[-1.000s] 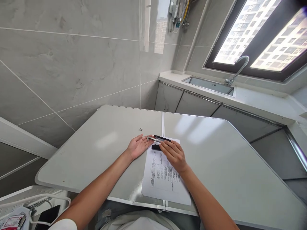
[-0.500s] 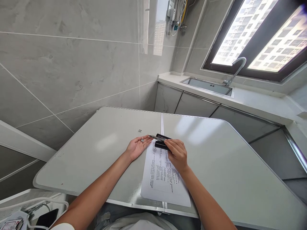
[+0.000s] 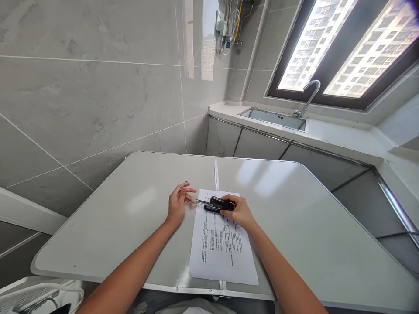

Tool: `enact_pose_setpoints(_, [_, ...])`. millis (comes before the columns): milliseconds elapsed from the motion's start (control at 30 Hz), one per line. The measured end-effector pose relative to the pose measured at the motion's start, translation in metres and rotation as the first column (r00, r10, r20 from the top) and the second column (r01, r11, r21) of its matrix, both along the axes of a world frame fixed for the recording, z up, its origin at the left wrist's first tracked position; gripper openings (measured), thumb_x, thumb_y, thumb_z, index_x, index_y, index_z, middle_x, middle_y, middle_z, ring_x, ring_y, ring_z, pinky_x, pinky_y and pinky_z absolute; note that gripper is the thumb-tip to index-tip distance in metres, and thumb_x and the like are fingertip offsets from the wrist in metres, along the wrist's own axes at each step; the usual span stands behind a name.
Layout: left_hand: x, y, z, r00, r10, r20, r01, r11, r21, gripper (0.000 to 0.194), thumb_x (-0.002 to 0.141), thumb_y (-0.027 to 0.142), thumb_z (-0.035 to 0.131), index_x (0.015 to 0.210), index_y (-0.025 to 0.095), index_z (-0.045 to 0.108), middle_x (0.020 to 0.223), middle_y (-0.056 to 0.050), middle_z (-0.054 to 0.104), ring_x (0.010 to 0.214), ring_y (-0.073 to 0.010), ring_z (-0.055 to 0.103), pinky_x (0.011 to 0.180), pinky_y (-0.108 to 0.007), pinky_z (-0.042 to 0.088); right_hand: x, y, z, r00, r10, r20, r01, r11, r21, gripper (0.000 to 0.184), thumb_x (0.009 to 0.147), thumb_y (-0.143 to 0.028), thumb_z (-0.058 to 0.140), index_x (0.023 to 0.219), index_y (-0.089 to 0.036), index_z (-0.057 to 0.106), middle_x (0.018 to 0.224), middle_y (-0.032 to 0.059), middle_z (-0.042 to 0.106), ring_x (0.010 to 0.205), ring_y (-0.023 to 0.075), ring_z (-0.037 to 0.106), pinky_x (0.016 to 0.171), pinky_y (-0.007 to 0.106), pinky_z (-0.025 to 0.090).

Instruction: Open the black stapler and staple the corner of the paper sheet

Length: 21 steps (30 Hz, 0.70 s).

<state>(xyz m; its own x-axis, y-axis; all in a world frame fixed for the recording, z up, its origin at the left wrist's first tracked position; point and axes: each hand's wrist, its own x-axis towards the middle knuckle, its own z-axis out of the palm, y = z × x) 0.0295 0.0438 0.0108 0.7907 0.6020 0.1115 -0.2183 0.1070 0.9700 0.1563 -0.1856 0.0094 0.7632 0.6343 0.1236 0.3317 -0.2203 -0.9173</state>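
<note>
My right hand [image 3: 240, 213] grips a black stapler [image 3: 221, 204] above the top part of a printed sheet of paper [image 3: 222, 266]. The stapler's metal rail sticks out at its left end, close to the fingertips of my left hand [image 3: 176, 207]. My left hand is turned partly sideways, thumb bent in against the fingers and the other fingers loosely curled. A small light glint between thumb and fingers looks like a short staple strip [image 3: 180, 190], mostly hidden. Just beyond the fingertips, a tiny staple strip [image 3: 186, 182] lies on the table.
The pale folding table [image 3: 131, 235] has a seam down its middle, under the paper. A white basket [image 3: 42, 292] with items in it stands below the table's left front edge. Behind are a tiled wall, a counter [image 3: 343, 139] with a sink [image 3: 275, 117], and a window.
My left hand has turned from palm up, with a staple strip on its fingers, to thumb bent inward. The stapler has been turned over in my right hand and lowered slightly. The view has shifted.
</note>
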Motion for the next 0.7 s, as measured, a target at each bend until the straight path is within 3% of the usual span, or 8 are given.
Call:
enact_pose_setpoints(100, [-0.006, -0.006, 0.0, 1.0, 0.009, 0.012, -0.011, 0.984, 0.18, 0.041, 0.102, 0.057, 0.053, 0.109, 0.018, 0.065, 0.077, -0.002, 0.069, 0.051, -0.0094, 0.055, 0.054, -0.024, 0.045, -0.002, 0.003, -0.001, 0.995, 0.098, -0.034, -0.1, 0.994, -0.053, 0.03, 0.065, -0.016, 0.073, 0.094, -0.021, 0.076, 0.085, -0.0001, 0.073, 0.075, 0.0199, 0.064, 0.068, 0.03, 0.048])
enact_pose_setpoints(200, [-0.006, -0.009, -0.004, 1.0, -0.005, -0.008, 0.007, 0.972, 0.234, 0.039, 0.103, 0.058, 0.051, 0.099, 0.02, 0.063, 0.065, 0.004, 0.054, 0.05, -0.0082, 0.044, 0.05, -0.022, 0.036, -0.003, 0.004, -0.001, 0.987, 0.149, -0.067, -0.154, 0.984, -0.084, 0.03, 0.065, -0.015, 0.072, 0.094, -0.021, 0.075, 0.086, -0.0009, 0.071, 0.076, 0.0184, 0.062, 0.069, 0.028, 0.046])
enact_pose_setpoints(400, [0.001, -0.01, -0.012, 0.998, -0.029, -0.049, 0.039, 0.972, 0.23, 0.038, 0.103, 0.06, 0.048, 0.097, 0.023, 0.055, 0.067, 0.005, 0.04, 0.054, -0.0101, 0.037, 0.05, -0.022, 0.031, 0.0, 0.006, -0.002, 0.981, 0.194, -0.003, -0.194, 0.976, -0.096, 0.026, 0.071, -0.017, 0.074, 0.097, -0.022, 0.075, 0.087, -0.0008, 0.072, 0.079, 0.019, 0.063, 0.071, 0.03, 0.048])
enact_pose_setpoints(467, [0.002, -0.01, -0.013, 0.998, -0.04, -0.046, 0.05, 0.972, 0.231, 0.036, 0.104, 0.058, 0.046, 0.104, 0.023, 0.055, 0.072, 0.005, 0.043, 0.053, -0.0094, 0.036, 0.049, -0.022, 0.03, 0.002, 0.004, -0.002, 0.973, 0.226, 0.035, -0.221, 0.968, -0.119, 0.027, 0.075, -0.02, 0.076, 0.102, -0.023, 0.075, 0.092, 0.0008, 0.073, 0.082, 0.0208, 0.065, 0.075, 0.033, 0.051])
enact_pose_setpoints(533, [0.001, -0.009, -0.014, 0.998, -0.034, -0.044, 0.045, 0.958, 0.284, 0.035, 0.107, 0.055, 0.041, 0.111, 0.023, 0.054, 0.08, 0.003, 0.051, 0.052, -0.0082, 0.035, 0.05, -0.023, 0.032, 0.002, 0.002, -0.001, 0.957, 0.255, 0.137, -0.243, 0.965, -0.098, 0.041, 0.08, -0.027, 0.079, 0.12, -0.025, 0.073, 0.111, 0.0047, 0.073, 0.099, 0.0254, 0.066, 0.088, 0.039, 0.054])
enact_pose_setpoints(633, [-0.002, -0.007, -0.016, 0.998, -0.006, -0.062, 0.035, 0.88, 0.474, 0.03, 0.11, 0.046, 0.034, 0.123, 0.024, 0.049, 0.092, 0.0, 0.062, 0.05, -0.0077, 0.041, 0.053, -0.024, 0.037, -0.003, 0.002, 0.003, 0.899, 0.184, 0.396, -0.205, 0.979, 0.01, 0.06, 0.09, -0.035, 0.077, 0.146, -0.03, 0.057, 0.138, 0.0091, 0.063, 0.126, 0.03, 0.056, 0.106, 0.049, 0.048])
enact_pose_setpoints(700, [-0.003, -0.007, -0.019, 0.999, 0.002, -0.053, 0.033, 0.762, 0.646, 0.025, 0.11, 0.039, 0.036, 0.129, 0.025, 0.043, 0.093, 0.0, 0.066, 0.056, -0.0098, 0.052, 0.058, -0.024, 0.042, -0.01, 0.005, 0.006, 0.825, 0.105, 0.555, -0.177, 0.981, 0.078, 0.054, 0.096, -0.031, 0.07, 0.148, -0.033, 0.055, 0.137, 0.0089, 0.063, 0.125, 0.0284, 0.055, 0.107, 0.05, 0.046])
